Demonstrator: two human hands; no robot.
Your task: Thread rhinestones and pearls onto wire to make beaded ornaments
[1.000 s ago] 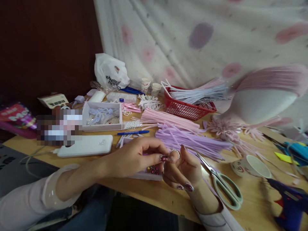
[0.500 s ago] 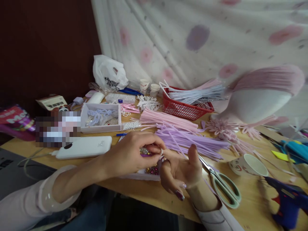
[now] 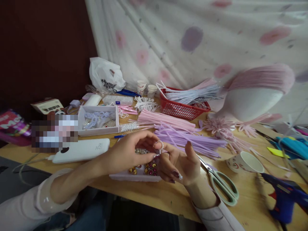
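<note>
A short string of small pearl beads [image 3: 162, 146] curves between the fingertips of both hands. My left hand [image 3: 137, 150] reaches in from the left, its thumb and fingers closed on the string. Palm up, my right hand [image 3: 180, 162] has its thumb raised apart and its other fingers curled in, with the beads at its index and middle fingers. How firmly those fingers grip is partly hidden. Below the hands sits a white tray [image 3: 134, 177] with gold and dark red gems [image 3: 150, 169]. Green-handled scissors [image 3: 222, 183] lie beside my right wrist.
A blue glue gun [image 3: 284, 195] and a paper cup [image 3: 251, 162] stand at the right. Purple pipe cleaners [image 3: 190, 141], pink ones [image 3: 166, 121] and a red basket [image 3: 184, 110] lie beyond. A white power bank [image 3: 81, 150] is at the left, near a bead box [image 3: 98, 131].
The fingers of my right hand have curled further in, and my left fingers have opened slightly around the pearl string. More of the gem tray shows. The view has shifted slightly.
</note>
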